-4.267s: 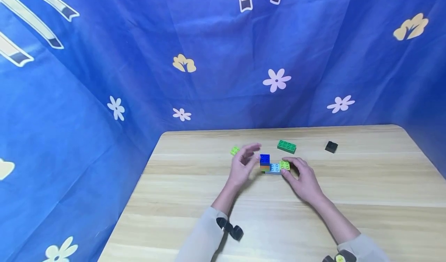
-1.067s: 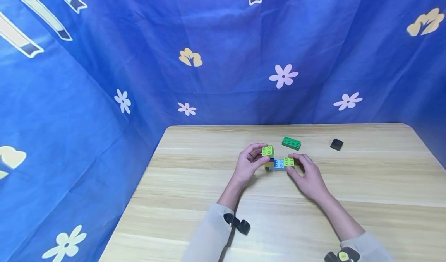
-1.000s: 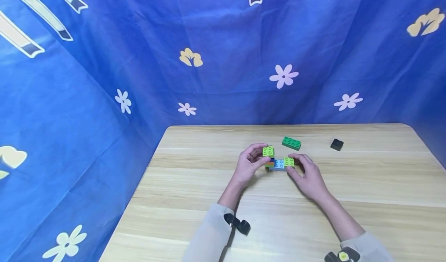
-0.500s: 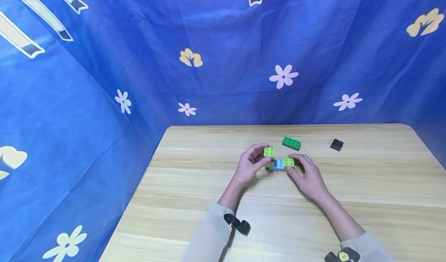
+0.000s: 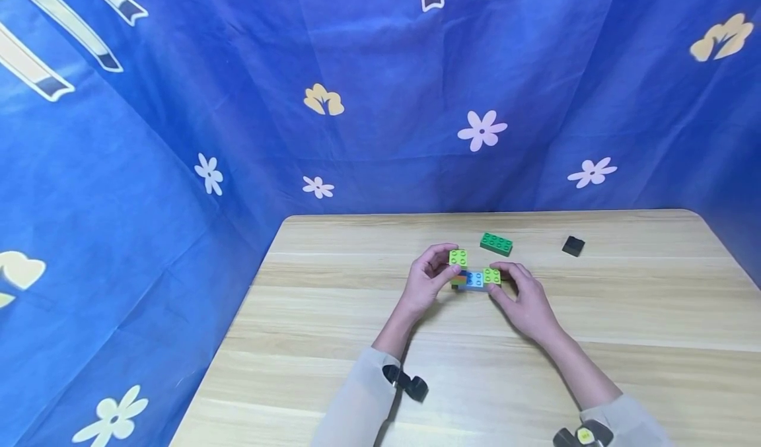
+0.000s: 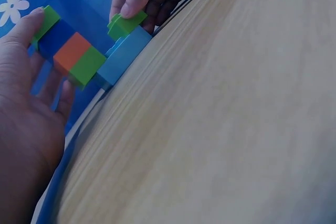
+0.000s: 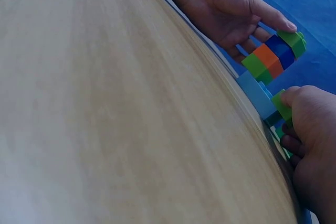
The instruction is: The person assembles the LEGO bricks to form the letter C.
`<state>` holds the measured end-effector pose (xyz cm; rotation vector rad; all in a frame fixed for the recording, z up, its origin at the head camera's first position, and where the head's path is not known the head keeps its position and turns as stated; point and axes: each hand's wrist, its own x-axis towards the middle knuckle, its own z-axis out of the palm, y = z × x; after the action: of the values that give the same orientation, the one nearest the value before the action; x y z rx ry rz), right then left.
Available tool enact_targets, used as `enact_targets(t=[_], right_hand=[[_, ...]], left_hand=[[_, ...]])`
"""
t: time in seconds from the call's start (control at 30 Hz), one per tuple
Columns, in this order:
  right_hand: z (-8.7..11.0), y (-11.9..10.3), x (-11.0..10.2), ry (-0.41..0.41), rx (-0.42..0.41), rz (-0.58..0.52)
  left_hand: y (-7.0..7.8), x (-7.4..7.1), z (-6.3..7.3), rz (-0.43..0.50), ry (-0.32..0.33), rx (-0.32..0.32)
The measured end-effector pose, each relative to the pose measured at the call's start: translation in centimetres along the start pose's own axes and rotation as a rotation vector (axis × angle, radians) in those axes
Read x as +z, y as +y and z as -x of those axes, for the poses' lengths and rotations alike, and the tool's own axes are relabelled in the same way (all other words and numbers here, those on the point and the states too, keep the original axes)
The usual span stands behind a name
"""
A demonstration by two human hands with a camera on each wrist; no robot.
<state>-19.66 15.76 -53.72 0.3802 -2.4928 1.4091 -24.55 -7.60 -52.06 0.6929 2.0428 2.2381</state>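
On the table, a light blue toy building brick (image 5: 474, 279) carries a stack on its left end: a green brick (image 6: 87, 67), an orange brick (image 6: 72, 52), a dark blue brick (image 6: 55, 39) and a lime brick (image 5: 458, 257) at the top. My left hand (image 5: 421, 285) pinches this top lime brick, thumb on the near side and fingers behind. A second lime brick (image 5: 491, 275) sits on the right end of the light blue one. My right hand (image 5: 526, 305) grips that end between thumb and fingers, the fingertips partly hidden.
Behind the build lies a longer green brick (image 5: 496, 243), and a small black brick (image 5: 573, 245) is farther right. The wooden table (image 5: 333, 315) ends at the back against a blue patterned cloth (image 5: 380, 150).
Seconds ago the top lime brick lay behind my left hand on the table; now it tops the stack in my left hand's pinch. Lately it has straightened slightly. My right hand has kept its grip.
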Motion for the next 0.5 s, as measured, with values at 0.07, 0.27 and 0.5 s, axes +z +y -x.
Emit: enact_targets(t=[0.07,0.27,0.5], right_hand=[[0.01,0.01,0.04,0.0,-0.003,0.002],[-0.03,-0.13,0.04,0.001,-0.005,0.012],[-0.01,-0.18,-0.04,0.002,-0.004,0.014]], left_hand=[[-0.03,0.0,0.0,-0.004,0.006,-0.006],[-0.05,0.05,-0.01,-0.005,0.014,-0.01],[-0.05,0.14,-0.08,0.002,0.015,0.004]])
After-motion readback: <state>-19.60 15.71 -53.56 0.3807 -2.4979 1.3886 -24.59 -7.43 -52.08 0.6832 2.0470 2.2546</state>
